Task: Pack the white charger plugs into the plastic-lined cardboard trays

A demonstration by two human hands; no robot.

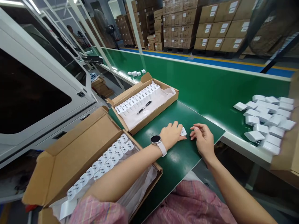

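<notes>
My left hand (172, 134), with a watch on its wrist, is closed on a white power adapter (183, 132) just above the green table. The adapter's prong side faces up, and my fingers cover part of it. Just to the right, my right hand (202, 139) is held with loosely bent fingers apart and nothing visible in them. Under my left forearm lies an open cardboard box (161, 174) with rows of white adapters (109, 158), prongs up. Beyond it, a second open box (154, 116) holds more adapters (137, 99) in rows and a black pen (144, 107).
A pile of white adapters (268, 116) lies on the green conveyor belt (210, 84) at the right, beside a cardboard box (286, 155). Several more adapters (136, 73) sit farther up the belt. A white machine (77, 84) stands left. Stacked cartons (217, 28) fill the back.
</notes>
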